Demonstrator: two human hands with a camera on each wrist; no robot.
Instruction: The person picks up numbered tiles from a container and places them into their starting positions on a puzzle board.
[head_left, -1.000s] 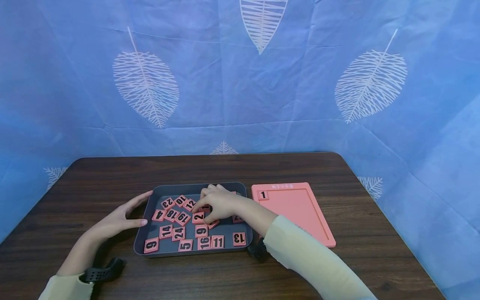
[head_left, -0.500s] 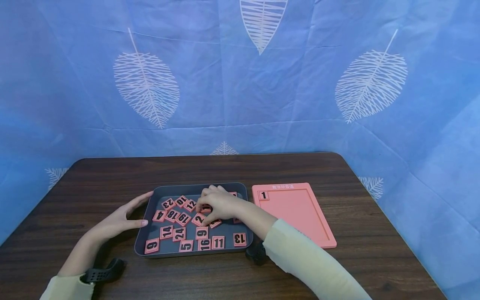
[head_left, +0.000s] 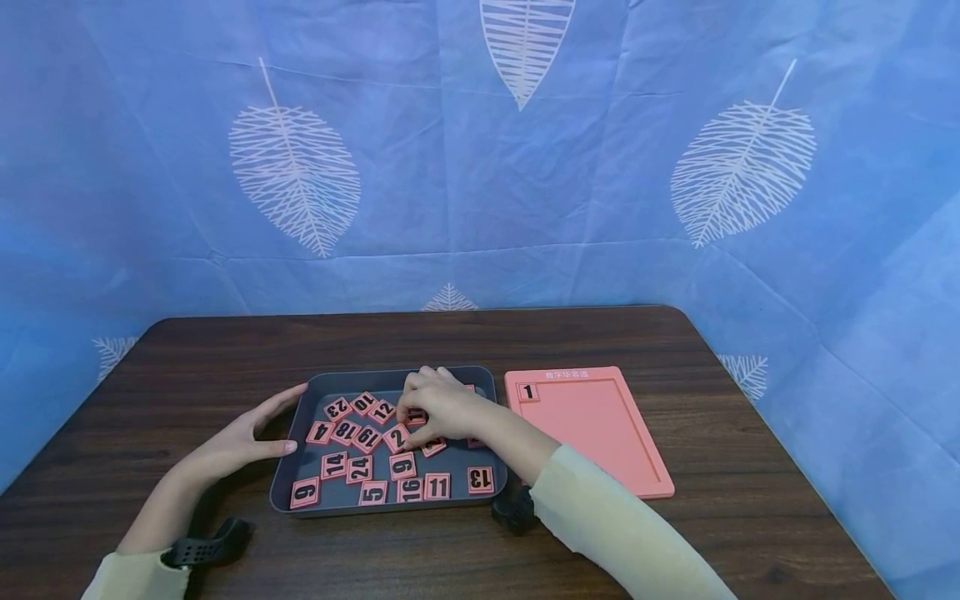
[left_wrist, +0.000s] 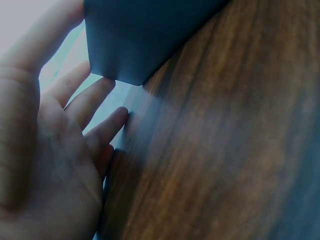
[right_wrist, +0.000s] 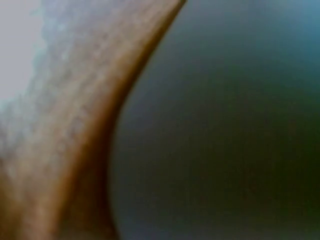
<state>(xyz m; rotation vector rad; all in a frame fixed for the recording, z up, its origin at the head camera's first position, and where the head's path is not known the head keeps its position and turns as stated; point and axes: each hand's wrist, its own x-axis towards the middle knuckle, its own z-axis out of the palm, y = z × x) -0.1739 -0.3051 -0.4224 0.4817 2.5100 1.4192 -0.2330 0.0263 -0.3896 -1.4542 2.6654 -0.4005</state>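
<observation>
A dark grey tray (head_left: 382,510) holds several pink number tiles with black digits, among them the 9 tile (head_left: 402,465) and the 13 tile (head_left: 481,479). My right hand (head_left: 442,406) reaches in from the right and pinches the tilted 2 tile (head_left: 396,438), index finger at its upper corner, thumb at its lower right. Part of the tray's right half is hidden under that hand. At the tray's left side, my left hand (head_left: 228,442) rests with thumb and fingers spread. In the left wrist view, its fingertips (left_wrist: 107,84) touch the tray's outer wall (left_wrist: 135,40).
Right of the tray lies a pink number-puzzle board (head_left: 596,433), with the 1 tile (head_left: 528,392) in its upper left corner. Both stand on a dark wooden table (head_left: 360,558). Behind it hangs a blue cloth (head_left: 480,192) with white leaves. The right wrist view is mostly blurred skin and grey.
The 2 tile has turned from straight to slanted under my right fingers, which have shifted slightly right. The 9 tile has tilted a little. My left hand keeps its place.
</observation>
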